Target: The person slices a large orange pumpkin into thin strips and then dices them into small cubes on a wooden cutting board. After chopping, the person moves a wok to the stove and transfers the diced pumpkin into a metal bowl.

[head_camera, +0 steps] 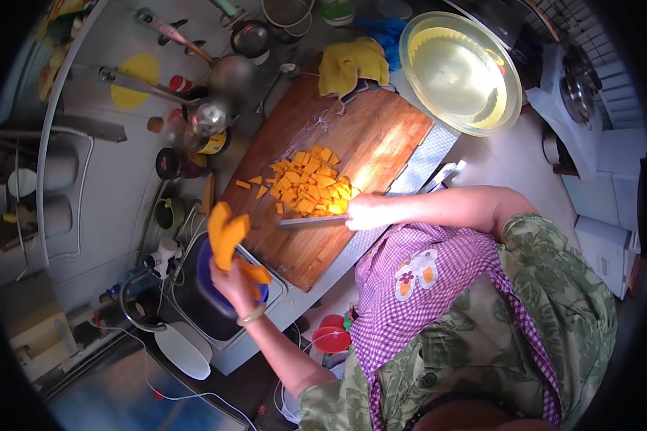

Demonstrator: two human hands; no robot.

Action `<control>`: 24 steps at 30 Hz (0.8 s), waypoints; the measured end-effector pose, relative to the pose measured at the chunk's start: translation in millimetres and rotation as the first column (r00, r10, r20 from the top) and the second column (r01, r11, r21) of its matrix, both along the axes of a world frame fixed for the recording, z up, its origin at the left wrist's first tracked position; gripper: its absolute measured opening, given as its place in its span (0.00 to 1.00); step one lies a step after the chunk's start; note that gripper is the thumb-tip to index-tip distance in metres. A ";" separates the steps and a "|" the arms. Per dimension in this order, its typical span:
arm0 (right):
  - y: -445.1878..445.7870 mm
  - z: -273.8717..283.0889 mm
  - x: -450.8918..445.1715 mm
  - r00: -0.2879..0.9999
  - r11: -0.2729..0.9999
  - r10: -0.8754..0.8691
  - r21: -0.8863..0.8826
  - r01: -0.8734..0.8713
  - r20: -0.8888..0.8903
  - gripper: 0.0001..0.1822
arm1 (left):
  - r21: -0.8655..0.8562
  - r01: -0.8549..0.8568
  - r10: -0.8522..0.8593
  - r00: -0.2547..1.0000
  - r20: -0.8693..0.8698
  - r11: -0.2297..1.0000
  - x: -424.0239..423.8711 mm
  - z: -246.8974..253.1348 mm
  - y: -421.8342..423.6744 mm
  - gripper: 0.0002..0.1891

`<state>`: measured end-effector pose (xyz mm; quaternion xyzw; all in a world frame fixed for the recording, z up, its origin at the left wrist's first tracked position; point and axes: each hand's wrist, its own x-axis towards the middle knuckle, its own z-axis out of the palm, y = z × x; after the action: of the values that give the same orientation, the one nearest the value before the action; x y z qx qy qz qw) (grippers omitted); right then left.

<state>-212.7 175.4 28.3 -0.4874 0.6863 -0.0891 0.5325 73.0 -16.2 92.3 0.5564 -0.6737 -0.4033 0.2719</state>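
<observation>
My left hand holds several long slices of orange pumpkin or squash above the edge of the sink, left of the cutting board. My right hand grips a knife at its handle end, its blade seen edge-on over the wooden cutting board. Against the blade's far side lies a heap of chopped orange pieces, with a few loose bits to its left. The knife's handle is hidden in my fist.
A purple basin sits in the metal sink under my left hand. A yellow cloth lies on the board's far end, beside a large translucent bowl. Jars, pans and ladles line the wall side.
</observation>
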 end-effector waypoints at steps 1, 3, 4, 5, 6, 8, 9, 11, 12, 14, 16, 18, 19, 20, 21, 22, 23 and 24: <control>-1.7 -4.5 -5.2 0.993 0.993 -0.113 0.034 0.111 0.045 0.20 | -0.005 -0.054 0.054 0.998 -0.011 0.999 4.0 -10.5 16.2 0.12; -4.9 12.8 -22.0 0.993 0.993 -0.111 -0.049 0.109 -0.046 0.20 | 0.088 -0.157 0.150 0.986 0.075 0.984 14.7 -45.5 42.4 0.16; -4.1 9.9 -31.6 0.992 0.993 -0.098 -0.072 0.092 -0.083 0.20 | 0.160 -0.159 0.145 0.985 0.096 0.974 5.5 -55.8 52.4 0.19; -4.3 5.9 -38.6 0.990 0.993 -0.080 -0.093 0.069 -0.115 0.20 | 0.122 -0.149 0.125 0.975 0.184 0.981 -8.9 -62.4 62.5 0.19; -7.9 19.6 -42.0 0.991 0.997 -0.069 -0.033 0.066 -0.112 0.20 | 0.149 -0.149 0.131 0.984 0.119 0.978 -9.7 -83.6 73.1 0.19; -7.3 22.5 -51.4 0.980 0.990 -0.137 -0.030 0.134 -0.146 0.19 | 0.078 -0.056 0.030 0.954 0.297 0.995 -42.7 -78.4 83.3 0.19; -6.7 30.1 -56.3 0.968 0.981 -0.194 -0.031 0.192 -0.162 0.19 | 0.081 -0.035 0.003 0.934 0.358 0.996 -62.7 -67.7 86.9 0.20; -3.2 13.4 -66.2 0.949 0.964 -0.265 -0.070 0.256 -0.174 0.18 | 0.112 -0.093 0.032 0.889 0.456 0.989 -84.6 -62.1 93.4 0.21; -3.4 8.3 -67.7 0.939 0.954 -0.299 -0.089 0.287 -0.171 0.18 | 0.037 -0.072 0.046 0.875 0.483 0.997 -82.4 -77.8 96.1 0.22; -4.5 13.4 -62.8 0.948 0.961 -0.271 -0.095 0.258 -0.168 0.17 | -0.089 -0.086 0.119 0.856 0.504 0.992 -85.9 -87.3 102.4 0.22; -2.2 12.9 -56.8 0.954 0.966 -0.243 -0.132 0.222 -0.175 0.17 | -0.202 -0.095 0.189 0.832 0.521 0.975 -91.8 -89.9 106.7 0.24; -0.8 6.4 -52.8 0.955 0.976 -0.204 -0.121 0.181 -0.216 0.18 | -0.147 -0.085 0.152 0.830 0.537 0.985 -94.0 -82.9 106.6 0.24; 0.0 2.9 -51.5 0.954 0.980 -0.185 -0.115 0.161 -0.237 0.18 | -0.120 -0.079 0.132 0.829 0.544 0.990 -95.3 -78.9 106.4 0.25; 2.3 -0.8 -51.6 0.951 0.964 -0.206 -0.214 0.157 -0.229 0.20 | -0.113 -0.075 0.125 0.828 0.547 0.991 -96.1 -78.4 105.8 0.25; 2.1 -0.8 -51.1 0.955 0.968 -0.194 -0.202 0.149 -0.226 0.20 | -0.107 -0.070 0.118 0.825 0.553 0.992 -95.3 -77.3 105.2 0.25; 1.0 -0.5 -50.8 0.957 0.972 -0.181 -0.190 0.140 -0.224 0.20 | -0.100 -0.066 0.111 0.822 0.558 0.993 -95.1 -76.4 105.1 0.25; 0.3 0.0 -50.4 0.960 0.975 -0.169 -0.177 0.131 -0.222 0.20 | -0.091 -0.102 0.135 0.832 0.538 0.991 -95.7 -75.7 105.5 0.25; -0.4 1.4 -49.4 0.960 0.978 -0.161 -0.168 0.123 -0.231 0.19 | -0.081 -0.141 0.162 0.840 0.518 0.987 -96.1 -75.3 105.8 0.25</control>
<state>-262.0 175.0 29.7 -0.4831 0.7708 -0.1190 0.3979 -23.1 89.6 17.0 0.6910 -0.6838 -0.2009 0.1206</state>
